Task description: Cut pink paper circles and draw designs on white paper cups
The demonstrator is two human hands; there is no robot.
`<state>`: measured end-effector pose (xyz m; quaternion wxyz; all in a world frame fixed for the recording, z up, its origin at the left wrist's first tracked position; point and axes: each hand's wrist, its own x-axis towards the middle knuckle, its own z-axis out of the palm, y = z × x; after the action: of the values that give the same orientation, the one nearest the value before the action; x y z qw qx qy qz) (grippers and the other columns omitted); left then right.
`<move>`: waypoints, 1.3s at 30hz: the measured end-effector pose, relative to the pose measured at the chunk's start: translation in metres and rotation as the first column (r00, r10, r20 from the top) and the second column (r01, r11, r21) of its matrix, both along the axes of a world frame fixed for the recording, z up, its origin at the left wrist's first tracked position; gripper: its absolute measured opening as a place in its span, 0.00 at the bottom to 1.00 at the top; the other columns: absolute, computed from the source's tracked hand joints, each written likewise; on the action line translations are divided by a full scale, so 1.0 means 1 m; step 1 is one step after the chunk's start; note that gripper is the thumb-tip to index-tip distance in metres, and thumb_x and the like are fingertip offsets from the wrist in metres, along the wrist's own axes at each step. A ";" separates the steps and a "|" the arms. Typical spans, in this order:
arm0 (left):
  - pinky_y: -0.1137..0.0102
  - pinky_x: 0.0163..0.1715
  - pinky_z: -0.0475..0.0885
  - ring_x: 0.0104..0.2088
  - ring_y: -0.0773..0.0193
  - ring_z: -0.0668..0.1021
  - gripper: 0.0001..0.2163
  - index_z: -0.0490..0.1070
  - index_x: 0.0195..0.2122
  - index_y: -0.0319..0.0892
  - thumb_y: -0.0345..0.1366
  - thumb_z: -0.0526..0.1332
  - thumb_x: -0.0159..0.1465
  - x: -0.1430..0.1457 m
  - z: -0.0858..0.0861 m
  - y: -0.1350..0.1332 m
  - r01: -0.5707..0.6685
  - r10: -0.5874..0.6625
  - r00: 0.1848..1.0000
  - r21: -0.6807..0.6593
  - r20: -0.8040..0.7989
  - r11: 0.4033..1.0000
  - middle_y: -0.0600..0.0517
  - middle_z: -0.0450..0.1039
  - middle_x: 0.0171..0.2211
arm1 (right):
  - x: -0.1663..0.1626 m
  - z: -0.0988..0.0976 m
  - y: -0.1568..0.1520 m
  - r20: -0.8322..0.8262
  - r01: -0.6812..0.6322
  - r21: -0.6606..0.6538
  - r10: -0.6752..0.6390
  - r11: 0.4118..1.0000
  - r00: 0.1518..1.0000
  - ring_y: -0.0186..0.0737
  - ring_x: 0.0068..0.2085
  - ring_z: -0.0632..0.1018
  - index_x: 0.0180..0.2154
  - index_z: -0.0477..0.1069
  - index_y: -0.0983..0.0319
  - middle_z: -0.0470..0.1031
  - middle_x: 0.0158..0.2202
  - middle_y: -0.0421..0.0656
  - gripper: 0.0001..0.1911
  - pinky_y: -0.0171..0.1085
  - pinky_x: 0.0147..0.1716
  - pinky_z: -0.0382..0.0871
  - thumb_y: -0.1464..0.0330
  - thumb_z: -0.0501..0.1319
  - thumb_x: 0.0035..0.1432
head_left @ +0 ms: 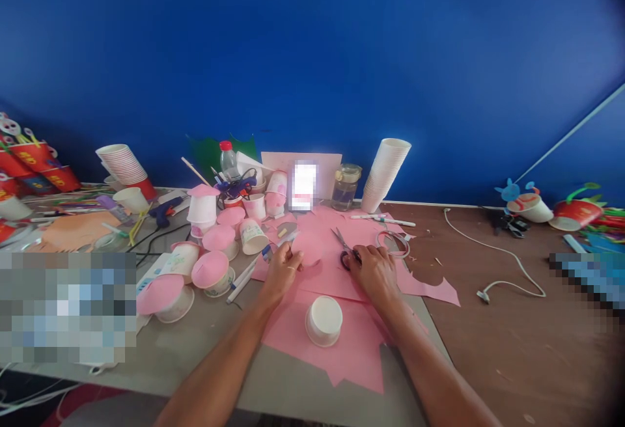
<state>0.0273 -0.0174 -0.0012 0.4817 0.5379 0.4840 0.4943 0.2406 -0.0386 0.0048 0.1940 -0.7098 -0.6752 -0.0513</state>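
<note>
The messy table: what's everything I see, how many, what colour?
Scissors: one, dark-handled, centre
Craft paper: several pieces, pink, orange, centre and left
Upturned paper cup: one, white, centre
Disc-topped paper cups: several, white, pink, left
Cup stacks: two, mostly white, back left and right
Printed cups: several, red, far left
Decorated cups: two, white, red, far right
Glass jar: one, clear, back
Red-capped bottle: one, clear, back
Glue guns: at least one, blue, left
Markers: several, white, near both hands
Cables: several, white, black, both sides
Wall: one, blue, behind
Pixelated patches: three, contents unclear
Left hand: one, by craft paper
Right hand: one, at scissors
</note>
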 end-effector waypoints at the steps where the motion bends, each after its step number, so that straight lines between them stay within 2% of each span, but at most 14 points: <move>1: 0.73 0.26 0.64 0.23 0.70 0.69 0.08 0.64 0.29 0.41 0.39 0.60 0.57 0.000 0.001 0.000 0.000 0.000 1.000 -0.001 -0.006 1.000 0.57 0.65 0.23 | -0.001 0.001 0.000 0.018 0.011 -0.005 -0.011 1.000 1.000 0.53 0.42 0.72 0.40 0.76 0.61 0.79 0.38 0.52 0.12 0.43 0.39 0.57 0.62 0.60 0.58; 7: 0.73 0.27 0.63 0.22 0.70 0.70 0.08 0.64 0.28 0.41 0.39 0.60 0.57 0.000 0.004 -0.002 -0.008 0.008 1.000 -0.015 -0.028 1.000 0.58 0.65 0.21 | 0.000 0.002 0.001 -0.010 0.021 -0.087 -0.022 0.996 1.000 0.54 0.42 0.73 0.38 0.76 0.61 0.79 0.34 0.52 0.13 0.45 0.40 0.56 0.60 0.59 0.58; 11: 0.73 0.27 0.63 0.22 0.70 0.70 0.08 0.62 0.26 0.41 0.38 0.60 0.57 0.000 0.004 -0.001 0.005 -0.005 1.000 -0.004 -0.012 1.000 0.59 0.64 0.19 | 0.000 -0.002 0.002 -0.071 0.026 -0.090 -0.032 0.996 0.997 0.55 0.43 0.73 0.40 0.75 0.61 0.80 0.36 0.51 0.14 0.46 0.41 0.57 0.61 0.60 0.57; 17: 0.73 0.27 0.64 0.22 0.69 0.70 0.08 0.64 0.27 0.41 0.38 0.60 0.57 -0.001 0.001 0.000 -0.014 0.014 1.000 0.000 -0.023 1.000 0.59 0.64 0.20 | 0.009 -0.015 0.011 -0.324 0.049 -0.026 -0.055 0.998 0.944 0.50 0.40 0.75 0.41 0.74 0.61 0.79 0.31 0.46 0.14 0.44 0.40 0.60 0.62 0.59 0.54; 19: 0.73 0.26 0.63 0.22 0.69 0.70 0.09 0.63 0.27 0.41 0.39 0.61 0.57 0.000 0.002 0.000 -0.017 0.017 1.000 -0.007 -0.005 1.000 0.59 0.64 0.20 | 0.013 -0.019 0.014 -0.500 0.065 -0.026 -0.069 0.998 0.863 0.49 0.37 0.75 0.38 0.74 0.61 0.78 0.30 0.45 0.14 0.44 0.38 0.63 0.61 0.60 0.52; 20: 0.73 0.26 0.63 0.22 0.70 0.70 0.09 0.63 0.27 0.41 0.39 0.61 0.56 0.000 0.003 0.000 -0.015 0.015 1.000 -0.011 0.005 1.000 0.59 0.64 0.21 | 0.015 -0.020 0.015 -0.607 0.070 -0.035 -0.077 0.997 0.791 0.48 0.35 0.75 0.37 0.74 0.62 0.77 0.29 0.45 0.14 0.43 0.36 0.64 0.60 0.61 0.50; 23: 0.73 0.27 0.64 0.22 0.70 0.70 0.09 0.63 0.27 0.41 0.39 0.61 0.56 0.000 0.006 -0.001 -0.011 0.012 0.999 -0.023 0.031 1.000 0.59 0.63 0.21 | 0.020 -0.018 0.016 -0.895 0.019 -0.014 -0.021 1.000 0.445 0.44 0.30 0.74 0.35 0.73 0.61 0.76 0.29 0.45 0.17 0.41 0.31 0.66 0.56 0.64 0.47; 25: 0.72 0.28 0.65 0.22 0.70 0.70 0.09 0.64 0.28 0.41 0.39 0.61 0.56 -0.001 0.008 -0.002 -0.012 0.014 0.999 -0.035 0.048 0.999 0.58 0.65 0.22 | 0.022 -0.014 0.014 -0.977 -0.069 0.062 0.075 0.996 0.198 0.42 0.30 0.74 0.34 0.73 0.60 0.75 0.29 0.45 0.19 0.40 0.30 0.66 0.52 0.66 0.46; 27: 0.72 0.28 0.66 0.23 0.70 0.70 0.09 0.66 0.29 0.40 0.40 0.61 0.56 -0.001 0.007 -0.002 -0.017 0.020 0.998 -0.049 0.065 0.999 0.57 0.67 0.23 | 0.023 -0.008 0.010 -0.990 -0.167 0.132 0.138 0.977 0.028 0.42 0.31 0.74 0.33 0.74 0.58 0.75 0.31 0.45 0.20 0.40 0.30 0.67 0.50 0.67 0.45; 28: 0.72 0.28 0.66 0.23 0.70 0.70 0.09 0.67 0.30 0.40 0.40 0.61 0.56 -0.002 0.006 -0.002 -0.018 0.022 0.997 -0.055 0.072 0.998 0.56 0.68 0.24 | 0.024 -0.004 0.007 -0.989 -0.214 0.148 0.147 0.965 -0.023 0.42 0.31 0.74 0.34 0.74 0.57 0.75 0.32 0.45 0.21 0.41 0.30 0.67 0.49 0.67 0.44; 31: 0.73 0.28 0.66 0.23 0.70 0.70 0.09 0.67 0.30 0.40 0.40 0.62 0.56 -0.002 0.002 0.000 -0.029 0.034 0.997 -0.060 0.075 0.998 0.56 0.68 0.24 | 0.022 0.008 -0.002 -0.992 -0.348 0.126 0.107 0.929 -0.072 0.42 0.32 0.75 0.40 0.75 0.56 0.75 0.33 0.44 0.23 0.40 0.31 0.68 0.50 0.69 0.44; 35: 0.72 0.28 0.68 0.24 0.70 0.70 0.09 0.68 0.32 0.40 0.41 0.62 0.57 -0.003 -0.001 0.001 -0.036 0.040 0.996 -0.052 0.079 0.998 0.56 0.68 0.25 | 0.015 0.021 -0.013 -0.998 -0.523 0.057 0.036 0.850 -0.050 0.42 0.33 0.75 0.45 0.73 0.58 0.75 0.31 0.44 0.25 0.41 0.35 0.67 0.55 0.69 0.46; 37: 0.72 0.28 0.68 0.24 0.70 0.70 0.10 0.69 0.33 0.40 0.41 0.61 0.57 -0.003 -0.001 0.002 -0.034 0.039 0.995 -0.055 0.092 0.998 0.56 0.68 0.25 | 0.012 0.025 -0.016 -1.000 -0.557 0.026 0.013 0.830 -0.027 0.43 0.35 0.75 0.47 0.72 0.59 0.76 0.32 0.45 0.25 0.41 0.36 0.66 0.56 0.68 0.48; 39: 0.72 0.28 0.68 0.24 0.70 0.70 0.10 0.69 0.34 0.40 0.41 0.61 0.56 -0.003 -0.001 0.002 -0.035 0.042 0.993 -0.064 0.108 0.997 0.56 0.68 0.26 | 0.010 0.028 -0.018 -1.000 -0.538 -0.024 -0.015 0.843 0.021 0.41 0.34 0.74 0.47 0.72 0.60 0.74 0.29 0.43 0.26 0.39 0.34 0.64 0.57 0.69 0.48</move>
<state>0.0243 -0.0150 -0.0018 0.5143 0.4853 0.4823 0.5170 0.2508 -0.0565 0.0325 0.4513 -0.4313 -0.4775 0.6183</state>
